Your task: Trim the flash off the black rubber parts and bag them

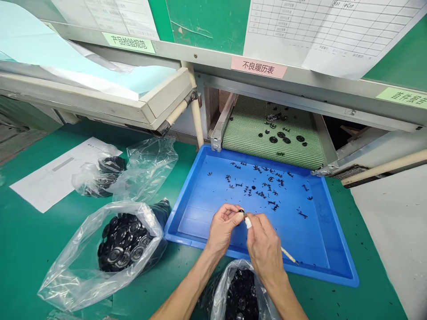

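Observation:
My left hand (222, 227) pinches a small round black part (241, 212) between thumb and fingertips, above the blue tray (191, 180). My right hand (266, 246) is closed around a thin pen-like tool (289, 256); its pale rear end sticks out to the right. A white piece (248, 222) shows at the right fingertips; whether it belongs to the tool, I cannot tell. The tool's tip meets the black part, though fingers hide the contact. Black branched scraps (262, 194) lie scattered in the tray. Below my wrists stands a plastic bag of small black parts (240, 295).
Left of the tray, an open clear bag (83, 284) holds black discs (125, 242). Behind it lie smaller bagged parts (111, 164) on white paper (55, 178). A green conveyor belt (250, 133) carrying black pieces ends at the tray's far edge. A paper-covered shelf (150, 111) juts out upper left.

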`<state>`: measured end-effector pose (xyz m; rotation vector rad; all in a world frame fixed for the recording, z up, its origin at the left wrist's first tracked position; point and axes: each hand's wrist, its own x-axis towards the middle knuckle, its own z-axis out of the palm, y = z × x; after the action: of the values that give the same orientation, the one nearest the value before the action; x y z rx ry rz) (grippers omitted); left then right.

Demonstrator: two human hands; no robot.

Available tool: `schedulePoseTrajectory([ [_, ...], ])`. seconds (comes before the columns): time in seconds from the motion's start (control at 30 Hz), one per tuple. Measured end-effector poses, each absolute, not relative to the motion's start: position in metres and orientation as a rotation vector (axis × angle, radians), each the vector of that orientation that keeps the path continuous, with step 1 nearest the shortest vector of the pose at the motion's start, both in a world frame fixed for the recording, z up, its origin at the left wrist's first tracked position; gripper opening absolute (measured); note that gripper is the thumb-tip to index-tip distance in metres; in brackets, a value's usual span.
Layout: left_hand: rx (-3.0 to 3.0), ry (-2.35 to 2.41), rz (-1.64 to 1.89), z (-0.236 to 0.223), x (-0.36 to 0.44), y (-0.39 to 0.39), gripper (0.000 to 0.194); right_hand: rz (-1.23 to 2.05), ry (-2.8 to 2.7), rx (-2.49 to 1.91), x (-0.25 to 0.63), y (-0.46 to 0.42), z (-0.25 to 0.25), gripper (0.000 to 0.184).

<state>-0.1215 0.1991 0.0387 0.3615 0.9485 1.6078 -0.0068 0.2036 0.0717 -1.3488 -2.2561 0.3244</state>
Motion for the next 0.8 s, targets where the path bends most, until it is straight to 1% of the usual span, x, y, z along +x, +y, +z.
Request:
schedulePoseTrajectory([
  [0.07,0.357,0.966,1.605,0.037,-0.122,0.199,0.021,0.366,-2.222,-1.366,-0.01,0.204,0.07,0.029],
  [0.17,0.351,0.985,1.581,0.036,-0.122,0.197,0.022,0.637,-2.125,-1.448,-0.008,0.21,0.066,0.027],
  [0.23,0.363,1.008,1.564,0.036,-0.122,0.197,0.023,0.826,-2.033,-1.576,0.0,0.221,0.062,0.026],
  [0.3,0.349,1.057,1.557,0.037,-0.122,0.199,0.024,0.895,-1.993,-1.691,0.012,0.237,0.056,0.027],
  [0.43,0.176,1.08,1.553,0.037,-0.124,0.205,0.02,0.737,-2.154,-1.747,0.028,0.282,0.043,0.029],
  [0.5,0.108,1.03,1.54,0.036,-0.126,0.208,0.017,0.64,-2.221,-1.744,0.025,0.308,0.036,0.03],
  [0.6,0.049,0.975,1.505,0.034,-0.129,0.211,0.018,0.596,-2.257,-1.722,0.012,0.339,0.028,0.029],
  [0.7,-0.011,0.981,1.484,0.032,-0.13,0.214,0.02,0.618,-2.307,-1.636,0.002,0.343,0.03,0.028],
  [0.8,0.019,0.978,1.455,0.032,-0.129,0.214,0.028,0.701,-2.342,-1.362,0.002,0.319,0.041,0.026],
])
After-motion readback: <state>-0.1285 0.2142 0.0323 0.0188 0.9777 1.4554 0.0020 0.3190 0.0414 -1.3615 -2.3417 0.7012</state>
